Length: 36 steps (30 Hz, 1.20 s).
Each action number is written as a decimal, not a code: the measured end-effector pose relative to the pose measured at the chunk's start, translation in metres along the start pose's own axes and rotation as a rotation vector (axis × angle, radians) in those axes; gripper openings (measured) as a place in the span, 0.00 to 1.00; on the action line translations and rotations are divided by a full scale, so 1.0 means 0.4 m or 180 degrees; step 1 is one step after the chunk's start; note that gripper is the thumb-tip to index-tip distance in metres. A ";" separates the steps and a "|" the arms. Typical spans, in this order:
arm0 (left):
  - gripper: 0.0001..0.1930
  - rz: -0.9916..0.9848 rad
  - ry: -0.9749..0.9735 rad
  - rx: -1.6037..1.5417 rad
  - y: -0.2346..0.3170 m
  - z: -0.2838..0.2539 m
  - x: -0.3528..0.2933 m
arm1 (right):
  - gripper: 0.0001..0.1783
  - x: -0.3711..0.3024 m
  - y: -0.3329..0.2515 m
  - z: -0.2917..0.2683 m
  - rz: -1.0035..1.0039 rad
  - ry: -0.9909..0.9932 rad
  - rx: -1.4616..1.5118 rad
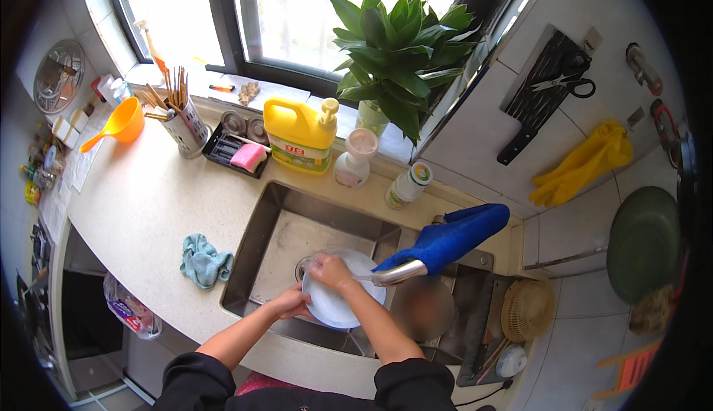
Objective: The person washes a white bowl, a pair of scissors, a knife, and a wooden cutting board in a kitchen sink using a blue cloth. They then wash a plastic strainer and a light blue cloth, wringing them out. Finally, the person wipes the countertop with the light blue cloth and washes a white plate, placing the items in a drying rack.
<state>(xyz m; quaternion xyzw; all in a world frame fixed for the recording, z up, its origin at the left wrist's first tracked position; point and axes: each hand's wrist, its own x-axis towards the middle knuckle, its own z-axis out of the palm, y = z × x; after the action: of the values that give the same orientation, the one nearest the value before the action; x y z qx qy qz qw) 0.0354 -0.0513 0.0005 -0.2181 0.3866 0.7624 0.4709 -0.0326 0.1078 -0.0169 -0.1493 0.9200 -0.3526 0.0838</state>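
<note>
Over the large sink basin [286, 225], a white plate [338, 303] is held tilted. My left hand [291, 303] is closed on its left rim, thumb along the edge. At the plate's upper left edge, my right hand [329, 270] has its fingers curled together against it; the fingertips are partly hidden. The metal faucet [405, 272] reaches in from the right above the plate, and a thin stream seems to run from it near my right wrist. A blue cloth [464, 236] is draped over the faucet.
A teal rag [206, 261] lies left of the sink. Behind it stand a yellow jug [299, 136], a pink sponge [249, 157] in a black tray, a utensil holder [186, 130] and a white bottle [408, 186]. A knife [518, 145] and yellow gloves [587, 164] hang at right.
</note>
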 end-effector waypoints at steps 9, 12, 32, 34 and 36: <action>0.18 0.0901 0.0280 -0.0475 -0.006 -0.032 0.051 | 0.09 -0.140 0.015 0.013 0.1165 0.0351 -0.1027; 0.18 0.0883 0.0436 -0.0421 -0.054 -0.092 0.104 | 0.08 -0.141 -0.072 0.106 0.0092 0.0449 0.0271; 0.23 0.0821 0.1578 0.1142 0.146 0.070 0.035 | 0.12 -0.226 -0.080 -0.108 0.0916 0.0125 0.1349; 0.16 0.2654 0.1788 0.2533 0.115 0.122 0.093 | 0.12 -0.219 0.016 -0.059 0.1207 0.0832 0.2959; 0.14 0.4665 0.1713 0.4295 0.119 0.212 0.083 | 0.15 -0.215 0.027 -0.058 0.1252 0.0996 0.3277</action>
<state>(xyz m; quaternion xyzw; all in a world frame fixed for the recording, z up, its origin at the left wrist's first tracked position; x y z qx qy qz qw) -0.0193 0.0222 0.0472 0.2173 0.8646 0.4125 -0.1871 0.0401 0.1586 -0.0027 0.1388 0.6416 -0.7509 0.0726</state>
